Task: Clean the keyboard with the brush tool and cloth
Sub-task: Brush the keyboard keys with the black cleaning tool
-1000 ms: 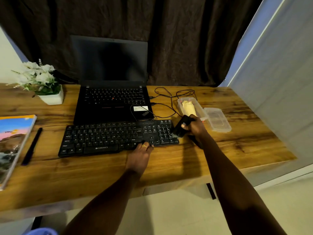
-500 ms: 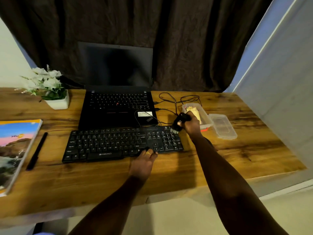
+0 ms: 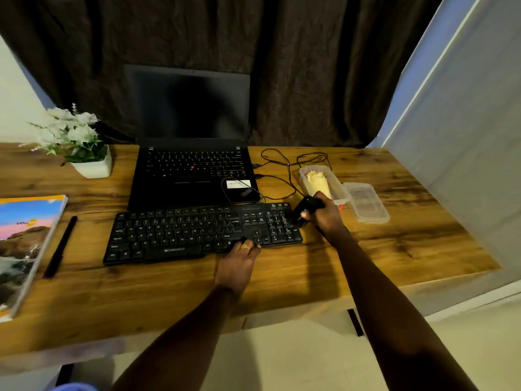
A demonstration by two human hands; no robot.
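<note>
A black keyboard (image 3: pixel 180 232) lies on the wooden desk (image 3: pixel 282 277) in front of a laptop. My right hand (image 3: pixel 327 218) grips a black brush tool (image 3: pixel 304 208) with its bristle end down on the number pad at the keyboard's right end. My left hand (image 3: pixel 239 263) rests on the desk with its fingertips pressed on the keyboard's front edge near the arrow keys. A yellow cloth (image 3: pixel 318 182) sits folded in an open clear plastic box (image 3: pixel 335 190) just behind my right hand.
An open black laptop (image 3: pixel 191 176) stands behind the keyboard, with thin black cables (image 3: pixel 282 167) looping to its right. The box's clear lid (image 3: pixel 366 203) lies at right. A potted white flower (image 3: pixel 76 142), a book (image 3: pixel 22 249) and a black pen (image 3: pixel 60 246) are at left.
My right hand swept the brush from the number pad's near right corner to its far edge, then back down onto the pad. My left hand stayed on the front edge.
</note>
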